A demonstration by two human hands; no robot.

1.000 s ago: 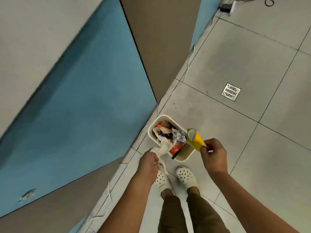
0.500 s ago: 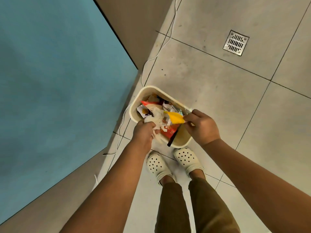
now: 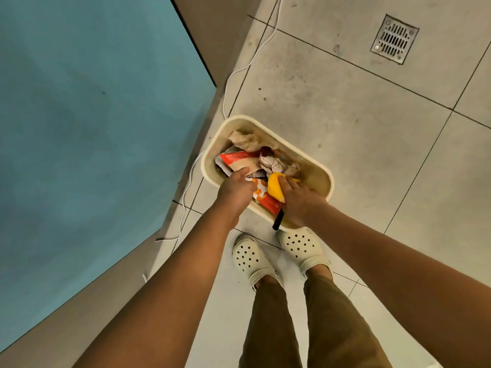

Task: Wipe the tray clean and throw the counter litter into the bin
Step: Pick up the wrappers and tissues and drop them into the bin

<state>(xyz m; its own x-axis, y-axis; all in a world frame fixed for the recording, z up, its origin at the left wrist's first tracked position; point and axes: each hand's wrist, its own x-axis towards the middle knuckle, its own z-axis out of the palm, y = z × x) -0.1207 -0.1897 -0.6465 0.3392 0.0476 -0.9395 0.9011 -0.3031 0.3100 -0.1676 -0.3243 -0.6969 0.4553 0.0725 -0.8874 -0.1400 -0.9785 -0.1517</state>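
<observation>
The cream bin (image 3: 322, 172) stands on the tiled floor just in front of the person's feet, already heaped with crumpled paper (image 3: 245, 140) and an orange-and-white wrapper (image 3: 239, 160), which is likely why both hands reach down into its near end instead of letting go from above. The right hand (image 3: 299, 201) holds a yellow paper cup (image 3: 275, 188), its fingers laid along the cup's side and curled over it, the cup pressed down onto the pile; this looks like pushing the litter in so that it stays below the rim. The left hand (image 3: 235, 187) is over the wrapper with its fingers bent downward into the pile, but whether they pinch anything I cannot tell, as the back of the hand hides them. A black stick-like object (image 3: 278, 221) pokes out over the near rim beside the right hand. Further out, two white clogs (image 3: 300, 247) stand close to the bin, a white cable (image 3: 249, 63) trails along the wall base beside a blue panel (image 3: 93, 115), and a floor drain (image 3: 394, 38) lies well apart. No tray is in view
</observation>
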